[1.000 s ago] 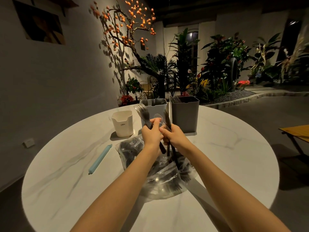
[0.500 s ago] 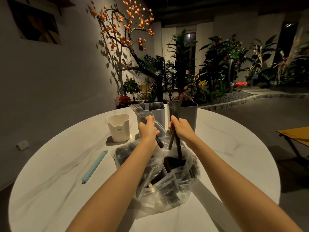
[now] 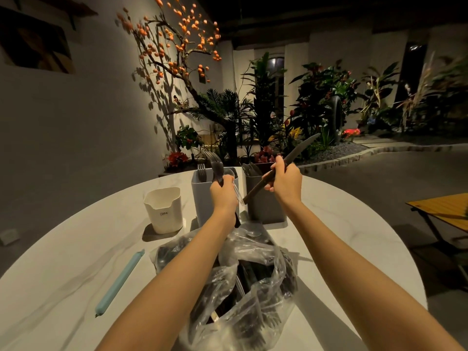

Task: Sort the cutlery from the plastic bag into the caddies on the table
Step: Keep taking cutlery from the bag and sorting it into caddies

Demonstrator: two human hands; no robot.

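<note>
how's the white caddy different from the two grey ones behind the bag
The white caddy is shorter, with rounded corners, a notched rim and small lettering; the light grey caddy and dark grey caddy are taller, square-edged and plain. No cutlery shows above the white one's rim, while both grey ones hold pieces. It stands apart to the left; the grey pair sit side by side. All stand upright on the table.

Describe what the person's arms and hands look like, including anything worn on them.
Both forearms are bare to the frame's edge: no sleeves show. The left hand and right hand wear no gloves, and no watch or bracelet shows at either wrist. Any rings are too small to tell.
</note>
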